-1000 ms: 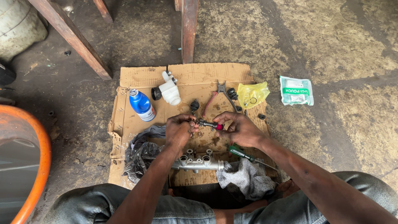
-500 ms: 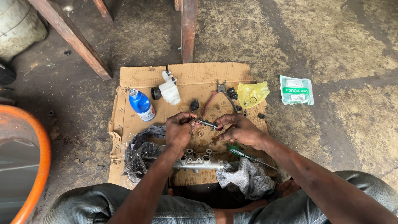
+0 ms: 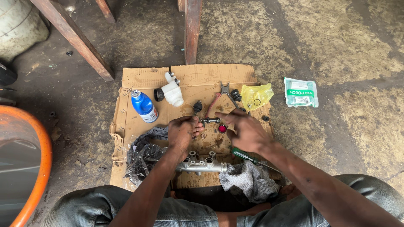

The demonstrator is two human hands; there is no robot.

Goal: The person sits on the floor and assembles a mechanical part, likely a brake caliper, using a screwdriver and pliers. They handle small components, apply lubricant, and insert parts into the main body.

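My left hand [image 3: 182, 132] and my right hand [image 3: 244, 130] meet over a sheet of cardboard [image 3: 189, 77] on the floor. Between them they hold a small metal piston rod [image 3: 209, 120], the left hand at its left end and the right hand's fingertips at its right end. A small red cap [image 3: 222, 128] sits just below the rod, by my right fingers. Nearer to me a grey metal cylinder body [image 3: 200, 164] with several ports lies across the cardboard.
On the cardboard lie a blue bottle [image 3: 144, 106], a white plastic reservoir [image 3: 172, 91], red-handled pliers [image 3: 221, 96], a yellow bag [image 3: 256, 96], a green-handled screwdriver [image 3: 248, 157], a grey rag [image 3: 248, 180] and a black bag [image 3: 143, 153]. A green-and-white pouch [image 3: 301, 91] lies on the concrete; wooden legs [image 3: 192, 29] stand beyond.
My right hand has loosened and slid its fingers along the rod; the red cap now shows below it. The left hand stays put.
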